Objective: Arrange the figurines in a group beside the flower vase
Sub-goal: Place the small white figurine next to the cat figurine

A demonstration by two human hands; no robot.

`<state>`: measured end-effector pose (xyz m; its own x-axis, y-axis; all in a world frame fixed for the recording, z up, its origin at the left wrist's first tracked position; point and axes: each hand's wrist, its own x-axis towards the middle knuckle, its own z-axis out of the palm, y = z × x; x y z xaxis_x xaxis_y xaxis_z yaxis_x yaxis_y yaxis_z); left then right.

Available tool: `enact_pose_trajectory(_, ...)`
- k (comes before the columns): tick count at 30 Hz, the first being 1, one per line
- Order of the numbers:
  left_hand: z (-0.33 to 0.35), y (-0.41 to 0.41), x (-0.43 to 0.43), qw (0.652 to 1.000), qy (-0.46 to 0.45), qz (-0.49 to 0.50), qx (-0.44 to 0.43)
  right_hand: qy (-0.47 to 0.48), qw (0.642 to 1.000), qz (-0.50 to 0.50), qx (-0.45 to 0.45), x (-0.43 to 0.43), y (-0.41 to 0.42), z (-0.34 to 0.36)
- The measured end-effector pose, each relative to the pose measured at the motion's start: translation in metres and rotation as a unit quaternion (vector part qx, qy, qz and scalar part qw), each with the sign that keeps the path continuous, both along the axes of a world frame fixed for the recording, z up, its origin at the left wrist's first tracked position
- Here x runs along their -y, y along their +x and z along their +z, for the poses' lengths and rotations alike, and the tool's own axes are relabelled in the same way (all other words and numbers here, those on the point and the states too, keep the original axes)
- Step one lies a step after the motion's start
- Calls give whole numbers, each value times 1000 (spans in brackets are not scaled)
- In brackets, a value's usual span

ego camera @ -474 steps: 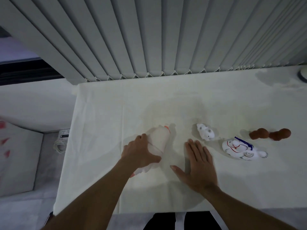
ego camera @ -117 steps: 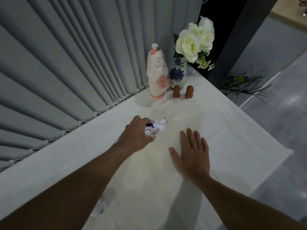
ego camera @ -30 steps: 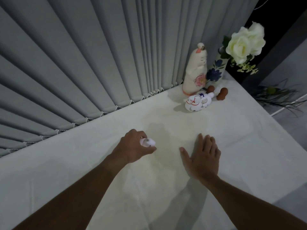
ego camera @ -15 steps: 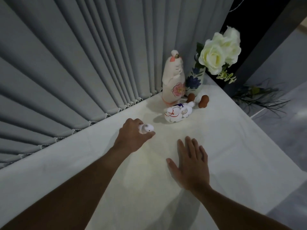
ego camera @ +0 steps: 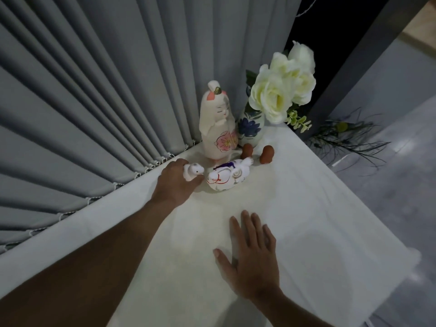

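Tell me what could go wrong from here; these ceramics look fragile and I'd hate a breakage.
The left hand is bringing the small white figurine in tight beside the painted animal figurine; a nudge could clink them together or push the animal into the brown pieces. The tall doll figurine stands upright just behind, close to the flower vase, so a knock from the knuckles might tip it. The group also sits near the table's far corner.

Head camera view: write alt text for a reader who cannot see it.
A left hand holds a small white figurine beside a painted animal figurine, a tall doll figurine, two brown figurines and a flower vase. The right hand lies flat on the white tablecloth.
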<state>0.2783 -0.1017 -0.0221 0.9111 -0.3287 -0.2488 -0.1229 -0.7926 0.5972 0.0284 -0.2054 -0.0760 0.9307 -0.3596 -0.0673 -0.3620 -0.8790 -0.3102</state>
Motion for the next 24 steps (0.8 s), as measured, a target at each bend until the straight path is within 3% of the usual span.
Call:
enact_pose_trajectory(10,-5,3,-9,996,-18,-54,-64,-3,1000,1,-17,0,0,2)
enact_pose_trajectory(24,-5,0,-14,993,-68,-31,-94,-13,1000,-2,-22,0,1,3)
